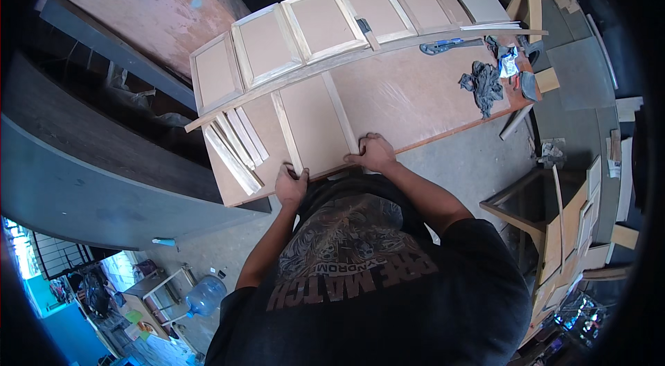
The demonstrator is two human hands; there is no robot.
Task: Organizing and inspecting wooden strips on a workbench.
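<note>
A flat brown panel (314, 122) lies on the worktable before me, with a narrow wood strip along each side. My left hand (291, 185) grips the near end of the left wood strip (287, 132), close to the table's front edge. At the near end of the right wood strip (341, 114), my right hand (375, 153) has its fingers curled and its thumb against the panel's corner. The far ends of both strips meet a long wooden batten (291, 83) that crosses the table. My body hides part of the panel's near edge.
Beyond the batten stand several framed panels (324, 23) in a row. Loose wood strips (234, 158) lie left of my left hand. Towards the right end of the worktable (400, 90) are a handsaw (441, 46) and a crumpled dark cloth (483, 85). A dark curved board (104, 179) stands at left.
</note>
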